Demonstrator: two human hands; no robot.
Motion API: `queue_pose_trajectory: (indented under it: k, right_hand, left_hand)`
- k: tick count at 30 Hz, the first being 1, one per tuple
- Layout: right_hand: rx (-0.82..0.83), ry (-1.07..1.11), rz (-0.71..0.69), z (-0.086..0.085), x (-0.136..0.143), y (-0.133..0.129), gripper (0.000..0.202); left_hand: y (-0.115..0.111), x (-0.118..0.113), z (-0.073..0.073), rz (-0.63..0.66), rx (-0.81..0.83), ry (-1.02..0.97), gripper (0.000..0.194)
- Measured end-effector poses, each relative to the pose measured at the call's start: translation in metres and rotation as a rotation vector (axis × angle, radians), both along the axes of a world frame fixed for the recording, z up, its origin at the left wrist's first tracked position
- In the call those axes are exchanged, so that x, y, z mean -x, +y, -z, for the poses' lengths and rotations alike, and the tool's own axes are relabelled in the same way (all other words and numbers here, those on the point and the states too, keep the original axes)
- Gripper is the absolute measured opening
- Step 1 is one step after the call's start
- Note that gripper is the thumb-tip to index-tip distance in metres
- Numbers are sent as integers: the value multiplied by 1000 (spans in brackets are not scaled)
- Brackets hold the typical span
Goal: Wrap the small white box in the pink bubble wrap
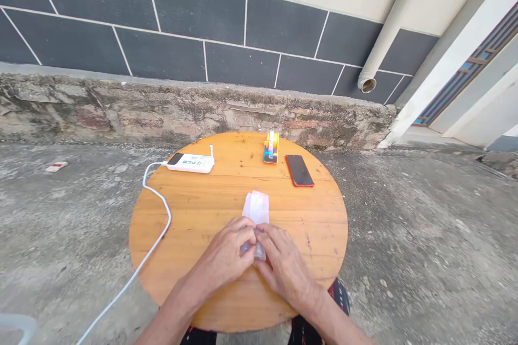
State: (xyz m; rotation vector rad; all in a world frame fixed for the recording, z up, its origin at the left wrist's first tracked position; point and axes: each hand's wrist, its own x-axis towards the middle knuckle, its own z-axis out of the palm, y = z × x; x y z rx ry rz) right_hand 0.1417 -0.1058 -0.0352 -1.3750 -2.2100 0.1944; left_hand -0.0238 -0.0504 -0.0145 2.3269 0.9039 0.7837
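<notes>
On the round wooden table (182,248) lies a pale pinkish wrapping sheet (256,207) with a whiter strip down its middle. Its near end meets a shiny, greyish, crinkled bundle (259,252), partly covered by my fingers; what is inside cannot be made out. My left hand (229,250) closes on the bundle's left side with curled fingers. From the right, my right hand (283,259) grips the same bundle, thumb low and fingers over the top. The fingertips of both hands nearly meet above it.
At the table's back stands a yellow and blue tape dispenser (271,148). A red-edged phone (299,171) lies to its right. On the left is a white device with a screen (191,163), its white cable (165,215) hanging over the table's edge. A stone-based wall (194,108) rises behind.
</notes>
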Motion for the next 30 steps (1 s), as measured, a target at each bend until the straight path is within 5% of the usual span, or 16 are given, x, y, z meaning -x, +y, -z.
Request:
queue_pose_trajectory:
  k: [11, 19, 30]
  right_hand:
    - [-35, 51, 46, 5, 3, 4, 38]
    - [73, 191, -45, -6, 1, -13, 43]
    - [414, 340, -50, -28, -8, 3, 32]
  left_hand:
    - [-4, 1, -2, -29, 70, -57, 16]
    - [-32, 12, -7, 28, 162, -46, 16]
    - [-41, 27, -7, 98, 118, 46, 57]
